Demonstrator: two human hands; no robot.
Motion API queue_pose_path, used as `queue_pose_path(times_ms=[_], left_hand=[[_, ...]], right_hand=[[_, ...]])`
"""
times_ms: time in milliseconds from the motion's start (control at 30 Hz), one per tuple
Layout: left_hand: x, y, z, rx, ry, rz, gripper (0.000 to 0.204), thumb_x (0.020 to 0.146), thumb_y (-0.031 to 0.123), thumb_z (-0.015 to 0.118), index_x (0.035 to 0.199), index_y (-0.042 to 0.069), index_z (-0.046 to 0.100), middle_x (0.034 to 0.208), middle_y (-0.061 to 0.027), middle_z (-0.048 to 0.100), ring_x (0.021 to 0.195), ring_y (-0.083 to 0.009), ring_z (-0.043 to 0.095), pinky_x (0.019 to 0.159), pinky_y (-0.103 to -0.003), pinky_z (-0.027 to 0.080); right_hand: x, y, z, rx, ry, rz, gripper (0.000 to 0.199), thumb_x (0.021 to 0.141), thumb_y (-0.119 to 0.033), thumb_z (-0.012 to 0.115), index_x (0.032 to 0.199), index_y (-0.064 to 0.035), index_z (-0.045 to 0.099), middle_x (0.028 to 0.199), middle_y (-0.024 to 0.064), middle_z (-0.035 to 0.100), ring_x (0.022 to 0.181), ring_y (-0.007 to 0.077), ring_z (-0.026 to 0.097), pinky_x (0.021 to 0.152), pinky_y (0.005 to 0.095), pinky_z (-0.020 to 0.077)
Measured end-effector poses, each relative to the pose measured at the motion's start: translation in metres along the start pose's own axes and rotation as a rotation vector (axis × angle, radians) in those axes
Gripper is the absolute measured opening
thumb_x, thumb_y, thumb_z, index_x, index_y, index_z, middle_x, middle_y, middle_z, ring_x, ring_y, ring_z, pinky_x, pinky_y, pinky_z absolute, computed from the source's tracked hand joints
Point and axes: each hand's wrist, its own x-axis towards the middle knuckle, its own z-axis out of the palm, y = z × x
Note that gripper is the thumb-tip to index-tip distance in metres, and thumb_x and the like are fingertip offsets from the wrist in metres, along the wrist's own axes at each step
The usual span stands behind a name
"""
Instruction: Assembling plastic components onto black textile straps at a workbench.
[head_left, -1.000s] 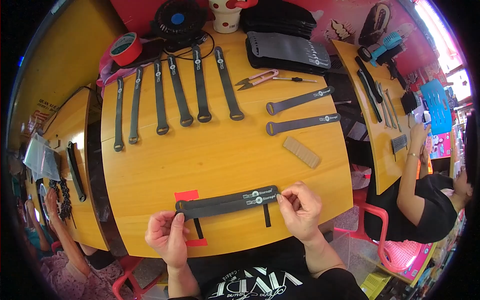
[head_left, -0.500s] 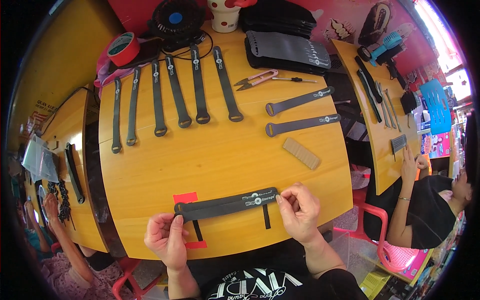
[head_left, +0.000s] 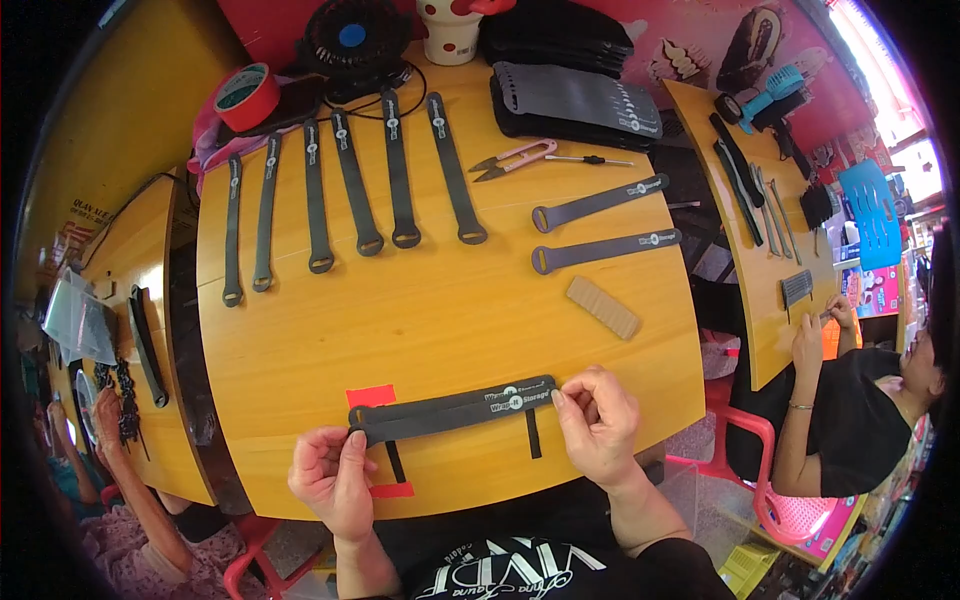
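Note:
Near the table's front edge, two dark grey storage straps point(head_left: 450, 412) lie lengthwise, overlapping, one slightly behind the other. My left hand point(head_left: 333, 478) pinches the front strap's left end between thumb and fingers. Its right end is pinched by my right hand point(head_left: 603, 425). Which layers sit inside each pinch is partly hidden. Two short black strips point(head_left: 534, 435) stick out from under the straps towards me. Red tape point(head_left: 372, 395) marks the table at the straps' left end. Beyond, several grey straps point(head_left: 352, 185) with slotted ends are laid out in a row.
Two more straps point(head_left: 600, 205) lie at the right, near a ribbed tan block point(head_left: 603, 307). Pink thread snips point(head_left: 515, 158) and a thin tool point(head_left: 590, 159) rest before a stack of straps point(head_left: 575, 98). A fan point(head_left: 352, 45) and red tape roll point(head_left: 247, 98) stand behind. Co-workers sit at both sides.
My hands and the straps between them have stayed in place. At the right, the co-worker's hands have shifted slightly at the side table.

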Motion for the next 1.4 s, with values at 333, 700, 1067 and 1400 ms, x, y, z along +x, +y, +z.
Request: queue_pose_path(times_ms=[333,700,1067,1400], left_hand=[[0.0001,-0.0013,-0.0012,0.008,0.000,0.006,0.012,0.085,-0.007,0.066,0.091,-0.001,0.058,0.072,-0.0034,0.060,0.052,-0.0053,0.053,0.047,-0.017,0.042],[0.0006,0.0012,0.0012,0.000,-0.006,-0.004,0.011,0.086,-0.007,0.065,0.091,-0.001,0.057,0.072,-0.0032,0.061,0.051,-0.0050,0.052,0.046,-0.016,0.041],[0.0002,-0.0013,0.0006,-0.012,0.000,-0.012,0.011,0.086,-0.007,0.066,0.092,-0.001,0.057,0.074,-0.0038,0.061,0.053,-0.0052,0.053,0.047,-0.016,0.042],[0.0012,-0.0048,-0.0010,0.019,0.039,0.055,0.010,0.087,-0.006,0.065,0.091,0.000,0.058,0.072,-0.0030,0.061,0.050,-0.0051,0.052,0.041,-0.016,0.037]], right_hand=[[-0.0017,0.0023,0.0011,-0.002,0.004,-0.002,0.015,0.080,0.010,0.065,0.084,-0.0005,0.055,0.070,0.0075,0.054,0.054,0.0147,0.055,0.048,0.0248,0.0418],[-0.0008,0.0054,0.0037,-0.002,0.035,-0.054,0.018,0.079,0.011,0.065,0.083,-0.0019,0.054,0.069,0.0008,0.050,0.051,0.0037,0.041,0.045,0.0193,0.0295],[-0.0009,0.0014,0.0001,-0.043,-0.002,-0.019,0.015,0.079,0.010,0.065,0.083,-0.0002,0.055,0.068,0.0075,0.053,0.053,0.0150,0.055,0.047,0.0252,0.0414],[-0.0008,-0.0016,0.0053,-0.025,0.014,-0.001,0.016,0.078,0.010,0.065,0.082,-0.0006,0.055,0.068,0.0074,0.052,0.052,0.0146,0.054,0.047,0.0244,0.0405]])
